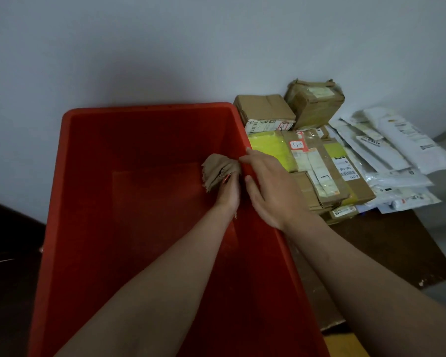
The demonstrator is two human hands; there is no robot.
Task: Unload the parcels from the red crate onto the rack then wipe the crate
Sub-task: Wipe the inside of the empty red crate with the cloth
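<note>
Right hand (268, 186) lies flat on the rim of one red crate (113, 150). Left hand (228, 195) grips one rag (216, 173) inside.

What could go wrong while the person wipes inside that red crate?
The cardboard parcels are stacked close beside the red crate, so a hard push with the cloth in the left hand might knock the crate into them. The right hand only rests on the rim, so the crate could shift.

A brown cloth (217, 173) hides fingers of the left hand (228, 195) — the red crate (139, 135) runs off below.
</note>
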